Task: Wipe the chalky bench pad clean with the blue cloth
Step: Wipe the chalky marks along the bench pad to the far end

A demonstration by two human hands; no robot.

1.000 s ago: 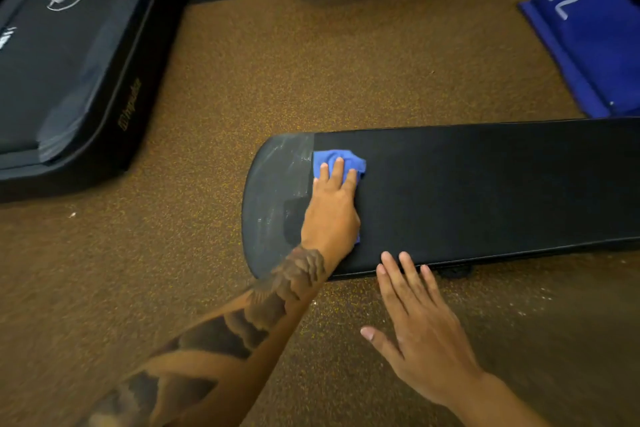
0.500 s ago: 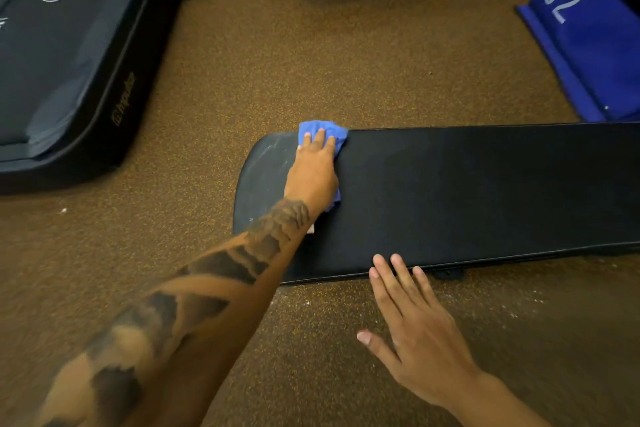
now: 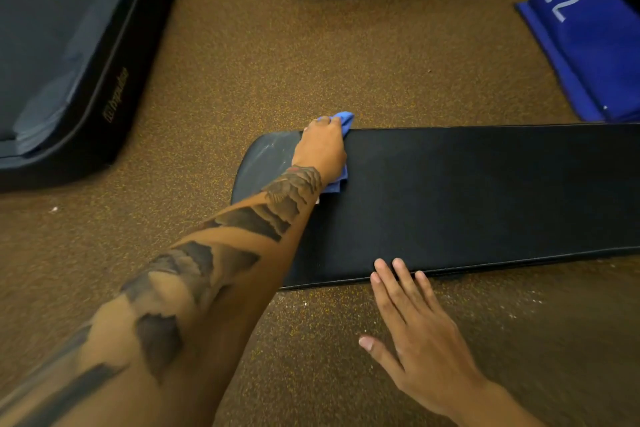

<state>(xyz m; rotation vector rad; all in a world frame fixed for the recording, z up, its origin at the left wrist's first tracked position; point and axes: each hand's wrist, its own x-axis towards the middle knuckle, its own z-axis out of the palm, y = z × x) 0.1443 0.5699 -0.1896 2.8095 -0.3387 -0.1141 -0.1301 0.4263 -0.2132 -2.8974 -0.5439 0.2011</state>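
Left hand (image 3: 320,146) over blue cloth (image 3: 343,118), grip hidden; right hand (image 3: 422,340) flat on bench pad (image 3: 485,191)

The tattooed left arm stretches from 7 o'clock toward 1 o'clock, the left hand (image 3: 320,146) with fingers bent down over the blue cloth (image 3: 343,118), while the right hand (image 3: 426,347) at 5 o'clock lies flat, fingers straight, pointing to 11 o'clock.
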